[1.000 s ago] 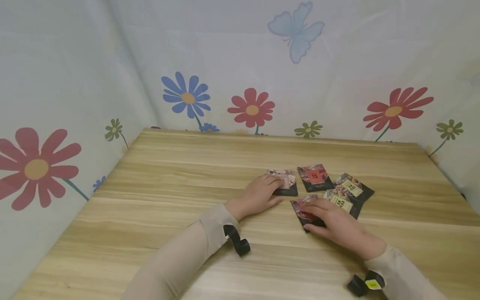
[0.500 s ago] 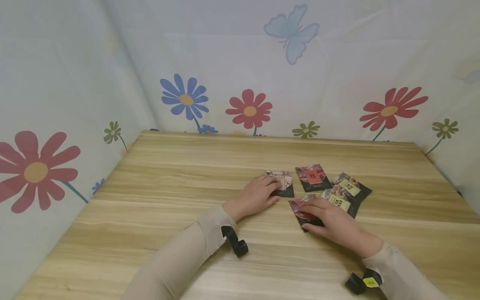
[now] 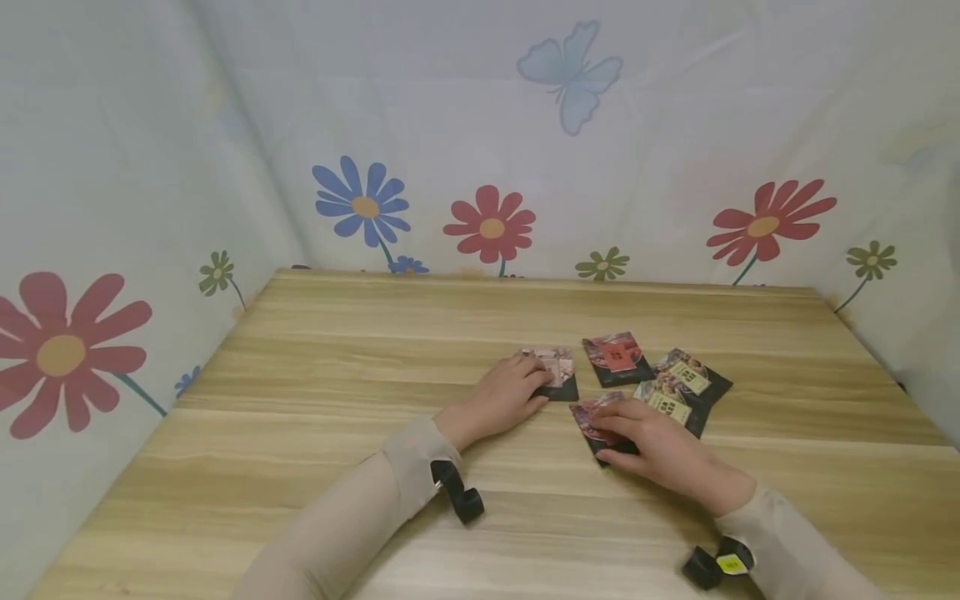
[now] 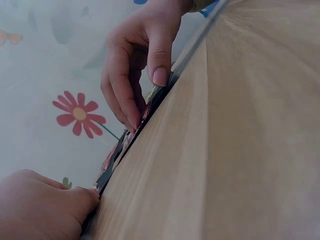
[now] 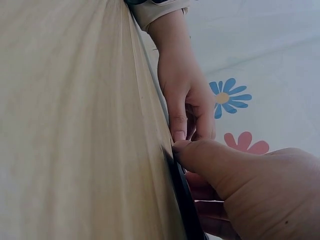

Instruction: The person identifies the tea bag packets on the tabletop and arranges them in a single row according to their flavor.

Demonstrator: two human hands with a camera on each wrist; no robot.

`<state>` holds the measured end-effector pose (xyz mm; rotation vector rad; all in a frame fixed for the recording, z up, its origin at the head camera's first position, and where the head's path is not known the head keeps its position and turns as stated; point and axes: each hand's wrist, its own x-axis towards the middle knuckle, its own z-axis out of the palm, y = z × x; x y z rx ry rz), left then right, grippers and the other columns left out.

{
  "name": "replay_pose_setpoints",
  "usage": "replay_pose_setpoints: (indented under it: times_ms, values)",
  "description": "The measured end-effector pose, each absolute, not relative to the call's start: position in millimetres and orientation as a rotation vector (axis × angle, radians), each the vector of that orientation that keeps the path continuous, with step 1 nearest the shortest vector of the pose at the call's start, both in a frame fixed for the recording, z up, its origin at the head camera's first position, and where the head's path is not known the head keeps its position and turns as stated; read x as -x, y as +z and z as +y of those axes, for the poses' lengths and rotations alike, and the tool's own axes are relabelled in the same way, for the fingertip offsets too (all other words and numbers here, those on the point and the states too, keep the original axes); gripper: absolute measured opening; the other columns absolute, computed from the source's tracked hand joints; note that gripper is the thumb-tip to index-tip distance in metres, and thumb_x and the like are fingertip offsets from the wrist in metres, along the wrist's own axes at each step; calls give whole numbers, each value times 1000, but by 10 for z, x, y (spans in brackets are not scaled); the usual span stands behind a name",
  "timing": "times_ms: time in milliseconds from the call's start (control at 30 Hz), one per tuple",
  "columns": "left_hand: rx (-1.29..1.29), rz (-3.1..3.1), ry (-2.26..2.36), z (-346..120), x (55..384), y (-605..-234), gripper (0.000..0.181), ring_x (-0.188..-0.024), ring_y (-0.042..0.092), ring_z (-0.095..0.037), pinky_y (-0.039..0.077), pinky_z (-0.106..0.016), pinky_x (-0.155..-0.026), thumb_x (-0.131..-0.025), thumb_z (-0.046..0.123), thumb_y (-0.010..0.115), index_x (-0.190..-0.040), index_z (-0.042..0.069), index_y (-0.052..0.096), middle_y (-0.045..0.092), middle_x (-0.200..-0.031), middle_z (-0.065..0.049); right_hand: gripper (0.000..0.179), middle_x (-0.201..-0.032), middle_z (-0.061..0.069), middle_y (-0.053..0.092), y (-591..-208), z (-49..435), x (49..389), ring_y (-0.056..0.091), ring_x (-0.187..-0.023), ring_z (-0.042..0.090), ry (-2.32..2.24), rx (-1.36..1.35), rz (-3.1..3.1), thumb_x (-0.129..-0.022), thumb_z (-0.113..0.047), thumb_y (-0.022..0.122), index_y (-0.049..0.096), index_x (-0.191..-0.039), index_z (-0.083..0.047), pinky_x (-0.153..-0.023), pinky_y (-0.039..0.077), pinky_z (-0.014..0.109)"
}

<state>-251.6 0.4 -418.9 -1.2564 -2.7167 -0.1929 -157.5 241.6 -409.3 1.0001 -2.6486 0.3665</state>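
In the head view, my left hand (image 3: 498,396) rests with its fingers over a flat black food packet (image 3: 564,383) that has a pale pink label. My right hand (image 3: 663,446) lies over a second packet (image 3: 583,417), red-printed, with fingertips on its face and the thumb by its near edge. The left wrist view shows those right fingers (image 4: 120,95) loosely bent, tips down on the packet. Seen from the right wrist, the right thumb (image 5: 210,157) lies along a dark packet edge (image 5: 185,200). Both hands partly cover their packets.
Behind the hands lies a packet with a red label (image 3: 618,357). Two packets with yellow labels overlap to the right, the farther packet (image 3: 686,375) partly under or against the nearer packet (image 3: 663,404). A wood-grain table (image 3: 360,350) meets a flower-printed curtain (image 3: 660,133) at the back.
Both hands stay on the same packets, and the packets keep their arrangement. The head view has shifted slightly, so the whole scene sits a little lower and more to the left.
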Motion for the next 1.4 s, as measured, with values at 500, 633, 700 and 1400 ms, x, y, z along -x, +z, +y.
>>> replay_pose_setpoints:
  times_ms: [500, 633, 700, 1400]
  values:
    - [1289, -2700, -175, -104, 2424, -4174, 36, -125, 51, -21, 36, -35, -115, -98, 32, 53, -128, 12, 60, 58, -128, -5, 35, -112, 3, 66, -4120, 2425, 1589, 63, -104, 19, 360, -998, -2640, -80, -29, 77, 72, -107, -8, -87, 56, 37]
    - [1303, -2697, -138, -135, 2390, -4151, 37, -128, 50, -22, 32, -36, -118, -99, 31, 53, -130, 11, 59, 57, -129, -5, 35, -112, 3, 66, -4117, 2427, 1590, 63, -104, 19, 360, -997, -2639, -79, -28, 77, 72, -107, -8, -86, 57, 37]
    - [1312, -2695, -124, -151, 2375, -4137, 38, -127, 50, -22, 33, -36, -118, -99, 31, 53, -130, 11, 58, 57, -129, -5, 35, -111, 3, 66, -4114, 2427, 1591, 63, -103, 19, 362, -999, -2632, -79, -28, 78, 72, -107, -7, -86, 56, 37]
    - [1376, -2611, -1, -388, 2202, -4116, 34, -120, 53, -21, 43, -35, -108, -98, 28, 53, -127, 11, 58, 57, -126, -6, 36, -110, 5, 67, -4102, 2419, 1582, 63, -103, 20, 365, -1000, -2627, -78, -27, 78, 72, -106, -6, -86, 57, 38]
